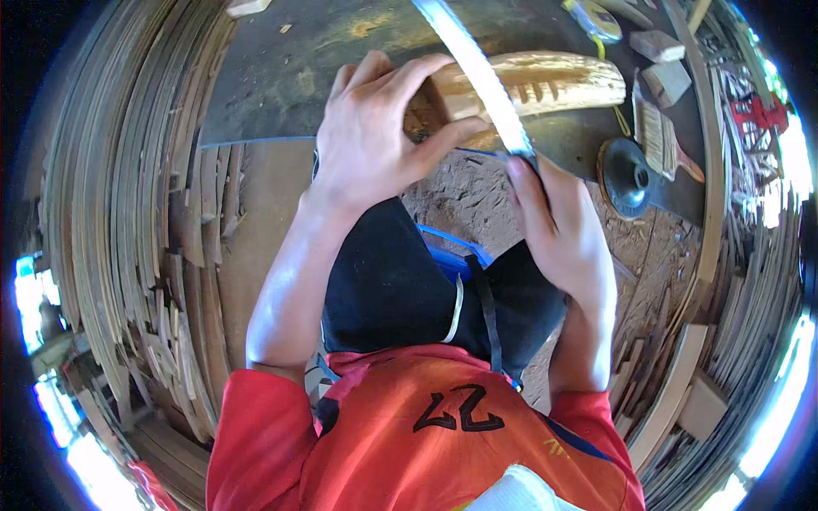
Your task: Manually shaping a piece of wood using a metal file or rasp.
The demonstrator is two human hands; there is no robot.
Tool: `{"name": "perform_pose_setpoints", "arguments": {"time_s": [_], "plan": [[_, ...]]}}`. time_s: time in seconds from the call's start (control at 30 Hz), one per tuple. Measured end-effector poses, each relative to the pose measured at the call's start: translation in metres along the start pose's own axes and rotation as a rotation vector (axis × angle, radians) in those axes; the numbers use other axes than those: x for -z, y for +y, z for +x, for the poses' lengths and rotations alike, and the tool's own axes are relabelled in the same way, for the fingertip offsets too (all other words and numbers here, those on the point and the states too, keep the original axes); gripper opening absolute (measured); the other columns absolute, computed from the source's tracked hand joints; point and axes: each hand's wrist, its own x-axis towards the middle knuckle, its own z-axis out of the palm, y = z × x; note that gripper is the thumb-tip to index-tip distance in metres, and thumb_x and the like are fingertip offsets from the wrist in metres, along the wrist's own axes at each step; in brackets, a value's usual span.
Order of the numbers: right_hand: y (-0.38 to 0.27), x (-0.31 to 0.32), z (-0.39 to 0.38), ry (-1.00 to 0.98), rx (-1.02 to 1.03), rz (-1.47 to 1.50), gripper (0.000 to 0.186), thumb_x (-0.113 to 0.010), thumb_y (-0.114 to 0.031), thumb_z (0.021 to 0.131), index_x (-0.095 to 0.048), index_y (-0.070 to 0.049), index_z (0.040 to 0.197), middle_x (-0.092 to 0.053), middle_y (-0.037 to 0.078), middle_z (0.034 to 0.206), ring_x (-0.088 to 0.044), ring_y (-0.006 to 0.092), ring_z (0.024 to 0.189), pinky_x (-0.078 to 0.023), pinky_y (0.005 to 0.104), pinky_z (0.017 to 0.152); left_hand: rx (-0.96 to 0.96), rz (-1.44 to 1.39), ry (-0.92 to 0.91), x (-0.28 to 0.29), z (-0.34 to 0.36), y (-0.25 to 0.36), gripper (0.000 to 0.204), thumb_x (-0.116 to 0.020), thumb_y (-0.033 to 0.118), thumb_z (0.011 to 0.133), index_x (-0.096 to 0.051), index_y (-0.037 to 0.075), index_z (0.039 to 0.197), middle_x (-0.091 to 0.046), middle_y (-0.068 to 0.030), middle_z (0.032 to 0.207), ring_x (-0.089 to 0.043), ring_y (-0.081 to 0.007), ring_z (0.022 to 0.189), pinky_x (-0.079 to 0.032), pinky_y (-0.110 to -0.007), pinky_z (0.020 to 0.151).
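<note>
A pale, rounded piece of wood (pixel 554 83) lies across the dark work table, with several short notches in its side. My left hand (pixel 375 119) grips its left end, fingers over the far side and thumb along the near side. In my right hand (pixel 562 221) is the handle of what looks like a handsaw (pixel 477 68). Its long, narrow, bright blade slants up and left across the wood, close to my left thumb. Glare hides most of the blade's edge, and I cannot tell whether it touches the wood.
To the right on the table (pixel 281 94) lie a brush (pixel 656 140), a round black disc (pixel 626 179), small wood blocks (pixel 665 81) and a tape measure (pixel 592 19). Stacked wooden strips (pixel 111 170) line the left side, with more on the right. My legs are under the near edge.
</note>
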Motion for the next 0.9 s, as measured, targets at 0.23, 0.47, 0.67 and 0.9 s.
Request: {"name": "perform_pose_setpoints", "arguments": {"time_s": [0.23,0.47,0.67,0.9], "plan": [[-0.008,-0.014,-0.013,0.055,-0.026,-0.284,0.025,-0.057,-0.025,0.11,-0.059,-0.002,0.098,-0.059,0.025,0.057,-0.065,0.0486,0.059,-0.051,0.0568,0.053,0.025,0.068,0.026,0.002,-0.005,-0.013,0.061,-0.091,0.045,0.078,-0.072,0.014,0.127,-0.065,-0.0071,0.077,-0.063,-0.0282,0.081,-0.049,-0.042,0.084],[-0.019,-0.019,0.009,0.068,-0.027,-0.404,0.026,-0.056,-0.027,0.11,-0.062,-0.003,0.103,-0.064,0.026,0.062,-0.068,0.0482,0.061,-0.056,0.0566,0.057,0.014,0.005,-0.062,0.001,-0.001,-0.007,0.06,-0.093,0.029,0.081,-0.071,0.008,0.132,-0.073,-0.0133,0.094,-0.063,-0.0289,0.086,-0.052,-0.043,0.082],[-0.009,-0.003,-0.017,0.0,-0.036,-0.327,0.029,-0.056,-0.029,0.11,-0.062,-0.003,0.1,-0.064,0.025,0.062,-0.068,0.0481,0.062,-0.057,0.0556,0.056,0.043,0.052,-0.017,-0.002,-0.005,-0.013,0.06,-0.093,0.036,0.077,-0.071,0.012,0.128,-0.077,-0.0079,0.098,-0.066,-0.0288,0.088,-0.049,-0.043,0.086],[-0.022,-0.024,0.006,0.097,-0.006,-0.458,0.019,-0.06,-0.021,0.108,-0.063,-0.003,0.105,-0.067,0.023,0.068,-0.068,0.0453,0.063,-0.054,0.0538,0.056,0.034,0.013,-0.04,-0.003,-0.002,-0.013,0.056,-0.09,0.035,0.08,-0.072,0.012,0.128,-0.078,-0.0087,0.106,-0.067,-0.0301,0.093,-0.048,-0.043,0.089]]}}
